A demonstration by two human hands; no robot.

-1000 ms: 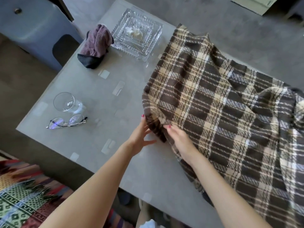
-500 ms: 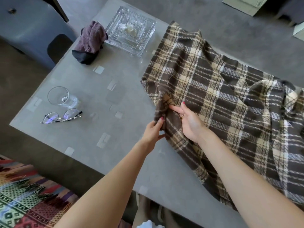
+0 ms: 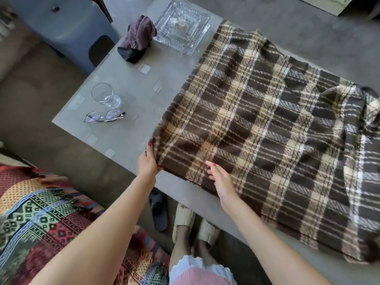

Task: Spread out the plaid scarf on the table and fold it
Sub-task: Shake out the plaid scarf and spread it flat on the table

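The brown, tan and cream plaid scarf lies spread over the right half of the grey table, its right part still bunched and hanging past the table's edge. My left hand grips the scarf's near left corner at the table's front edge. My right hand rests flat on the scarf's near edge, fingers apart, a little to the right of the left hand.
On the table's left half sit a drinking glass, folded spectacles, a purple and black cloth and a square glass dish. A patterned blanket lies at lower left. A grey stool stands beyond the table.
The scarf's left corner, bunched up between both hands before, is now pulled out flat toward the table's front edge. My right hand has let go and lies flat on the cloth.
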